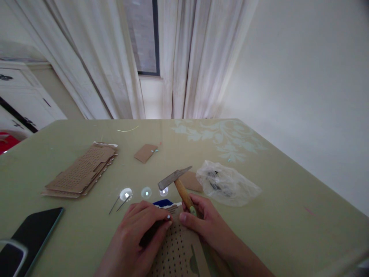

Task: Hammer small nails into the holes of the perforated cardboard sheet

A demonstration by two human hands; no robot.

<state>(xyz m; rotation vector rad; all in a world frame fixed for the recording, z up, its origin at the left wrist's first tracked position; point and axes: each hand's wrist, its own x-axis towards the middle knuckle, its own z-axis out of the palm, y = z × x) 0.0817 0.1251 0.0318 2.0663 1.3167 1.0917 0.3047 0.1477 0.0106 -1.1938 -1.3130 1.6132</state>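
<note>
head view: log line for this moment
left hand: pinches nail on card | right hand: grips hammer | rest: card stack, bag, phone

I record a hammer (182, 192) just below frame centre. It has a pale wooden handle and a grey metal head. The right hand (209, 225) grips the handle low down, and the head points to the upper left. A brown perforated cardboard sheet (178, 256) lies flat at bottom centre, with rows of small holes and a ragged far edge. A small shiny nail (168, 217) sits at that edge, pinched in the fingertips of the left hand (138, 232).
</note>
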